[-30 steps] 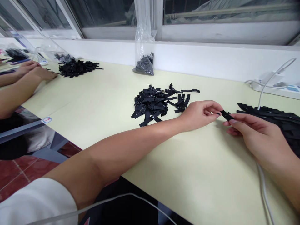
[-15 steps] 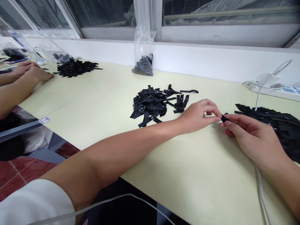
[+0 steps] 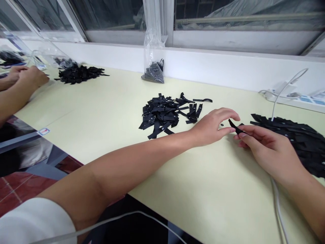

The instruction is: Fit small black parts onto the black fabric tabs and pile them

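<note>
My right hand (image 3: 269, 149) pinches a short black fabric strip (image 3: 234, 126) between thumb and fingers, and the strip's free end points up to the left. Facing it, my left hand (image 3: 214, 127) is open, thumb and forefinger parted on either side of that free end. Whether the left thumb touches the strip I cannot tell. A small dark ring-like piece (image 3: 222, 125) shows between the left thumb and forefinger. Left of my hands lies a loose pile of black strips (image 3: 162, 113), some with small white marks. A larger heap of black strips (image 3: 299, 142) spreads beyond my right hand.
A clear plastic bag (image 3: 153, 69) with black pieces stands against the wall. A white cable (image 3: 278, 206) runs past my right wrist to a power strip (image 3: 302, 100). At far left, another person's hands (image 3: 31, 76) work near a further black pile (image 3: 80, 74).
My left forefinger has lifted off the strip, opening a gap from the thumb. More of the strip now shows in my right hand. The view has shifted slightly.
</note>
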The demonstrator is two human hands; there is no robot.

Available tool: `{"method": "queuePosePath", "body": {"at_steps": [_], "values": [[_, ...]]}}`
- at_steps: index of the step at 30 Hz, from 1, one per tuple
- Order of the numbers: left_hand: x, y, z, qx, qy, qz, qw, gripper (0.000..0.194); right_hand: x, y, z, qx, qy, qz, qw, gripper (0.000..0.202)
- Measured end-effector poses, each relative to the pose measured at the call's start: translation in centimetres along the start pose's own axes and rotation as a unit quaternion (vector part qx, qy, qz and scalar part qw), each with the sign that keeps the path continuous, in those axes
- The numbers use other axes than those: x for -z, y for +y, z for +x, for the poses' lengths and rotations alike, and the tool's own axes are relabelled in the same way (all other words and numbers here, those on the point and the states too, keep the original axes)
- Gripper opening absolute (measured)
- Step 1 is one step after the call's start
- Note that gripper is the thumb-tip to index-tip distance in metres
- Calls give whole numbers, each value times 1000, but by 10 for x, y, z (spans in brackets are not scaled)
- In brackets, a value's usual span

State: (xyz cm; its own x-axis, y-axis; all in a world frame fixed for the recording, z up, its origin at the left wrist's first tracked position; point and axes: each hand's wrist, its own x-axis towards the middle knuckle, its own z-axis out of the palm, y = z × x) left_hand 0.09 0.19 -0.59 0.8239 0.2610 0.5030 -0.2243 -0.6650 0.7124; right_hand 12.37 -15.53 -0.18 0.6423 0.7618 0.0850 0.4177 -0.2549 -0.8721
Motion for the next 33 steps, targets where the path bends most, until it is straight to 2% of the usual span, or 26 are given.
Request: {"method": "queuePosePath", "body": {"at_steps": [12,14,17,20,23,25,28,33], "values": [[1,-1,0,-13,-26,72,997,9,1,0,1,17,12,-36,999,38],[1,-2,0,-8,-16,74,997,10,1,0,0,7,20,-36,999,40],[2,-4,1,25,28,62,997,10,0,1,1,4,32,-72,997,42],[5,-8,3,91,92,46,991,9,-2,2,3,71,34,-186,979,39],[7,-10,5,134,144,33,980,6,-8,7,8,219,-4,-281,934,43],[8,-12,5,138,160,24,977,5,-13,11,11,284,-38,-325,901,48],[7,-12,5,123,162,16,979,5,-15,16,12,299,-51,-366,880,46],[6,-11,5,113,145,22,983,7,-6,14,10,337,1,-392,856,31]]}}
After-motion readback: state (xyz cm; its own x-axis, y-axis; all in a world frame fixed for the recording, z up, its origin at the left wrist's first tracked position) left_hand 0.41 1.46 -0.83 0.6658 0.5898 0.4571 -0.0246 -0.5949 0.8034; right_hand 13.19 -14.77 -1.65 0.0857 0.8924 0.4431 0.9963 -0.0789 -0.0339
